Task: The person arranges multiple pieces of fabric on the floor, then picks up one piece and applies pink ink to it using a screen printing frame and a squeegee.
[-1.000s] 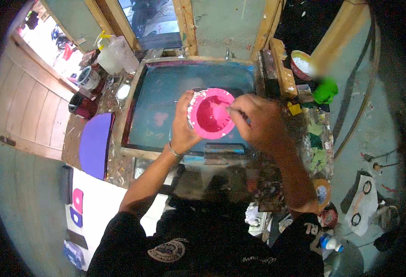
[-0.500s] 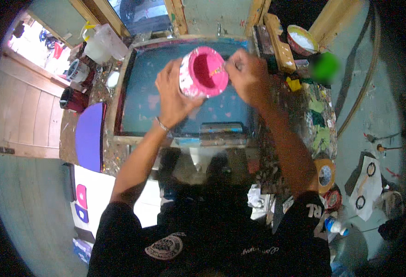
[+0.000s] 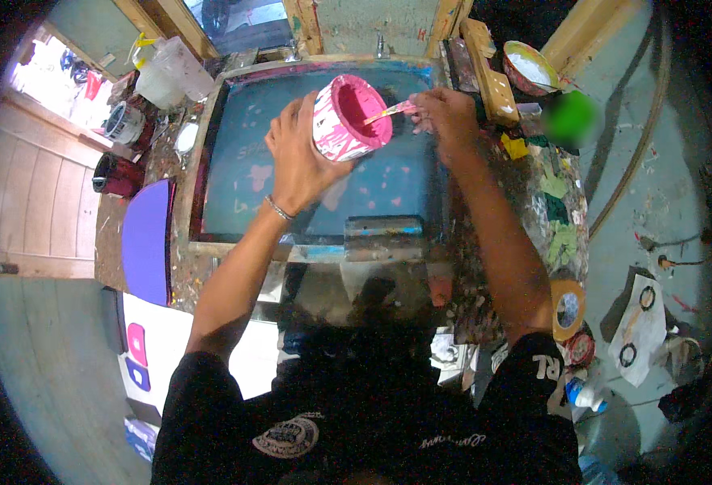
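My left hand (image 3: 299, 149) is wrapped round a white tub smeared with pink ink (image 3: 341, 133), tilted so that its mouth faces right and toward me. Pink ink coats the inside. Between the fingers of my right hand (image 3: 446, 117) is the end of a paint-stained stirring stick (image 3: 392, 111), whose other end reaches into the tub. Both hands are above a framed printing screen (image 3: 247, 174) with a blue-grey mesh marked by pale pink patches. On the screen's near edge rests a squeegee (image 3: 384, 237) with a blue-stained bar.
Left of the screen stand spray bottles (image 3: 162, 89), a dark ink pot (image 3: 119, 174) and a purple rounded panel (image 3: 147, 242). To the right are a wooden block (image 3: 497, 93), a bowl of white stuff (image 3: 527, 69), ink-stained scraps (image 3: 562, 242) and a tape roll (image 3: 567, 310).
The tub has tipped further to the right, and its side shows more. My right hand has drawn slightly right, away from the tub's rim, so more of the stick shows.
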Demonstrator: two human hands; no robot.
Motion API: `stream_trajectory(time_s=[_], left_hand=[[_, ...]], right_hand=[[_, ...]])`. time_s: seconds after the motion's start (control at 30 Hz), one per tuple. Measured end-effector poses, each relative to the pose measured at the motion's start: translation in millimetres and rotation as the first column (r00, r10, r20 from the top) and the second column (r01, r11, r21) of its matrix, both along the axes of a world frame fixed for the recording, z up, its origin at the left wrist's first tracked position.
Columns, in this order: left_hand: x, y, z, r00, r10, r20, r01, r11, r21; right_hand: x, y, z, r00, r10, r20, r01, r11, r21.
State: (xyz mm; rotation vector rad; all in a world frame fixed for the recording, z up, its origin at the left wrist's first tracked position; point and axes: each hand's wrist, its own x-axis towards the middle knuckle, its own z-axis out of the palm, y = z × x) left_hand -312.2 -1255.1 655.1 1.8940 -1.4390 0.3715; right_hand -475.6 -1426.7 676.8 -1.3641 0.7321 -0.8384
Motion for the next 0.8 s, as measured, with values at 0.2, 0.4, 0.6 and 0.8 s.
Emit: stream_trajectory(time_s=[0.2, 0.4, 0.6, 0.8], left_hand=[[3, 7, -14, 0.979, 0.054, -0.196, -0.044, 0.997, 0.056], [9, 5, -27, 0.968, 0.033, -0.251, -0.024, 0.999, 0.037], [10, 5, -32, 0.965, 0.054, -0.257, -0.048, 0.998, 0.030], [12, 12, -23, 0.977, 0.114, -0.180, -0.112, 0.993, 0.022]], right_hand=[[-26, -12, 13, 0.995, -0.017, -0.103, 0.005, 0.993, -0.119], [-27, -39, 12, 0.997, -0.058, -0.043, 0.056, 0.997, -0.051], [-35, -55, 10, 1.000, -0.012, 0.028, 0.026, 0.805, -0.593], [-50, -68, 16, 0.996, -0.070, -0.048, 0.055, 0.960, -0.275]])
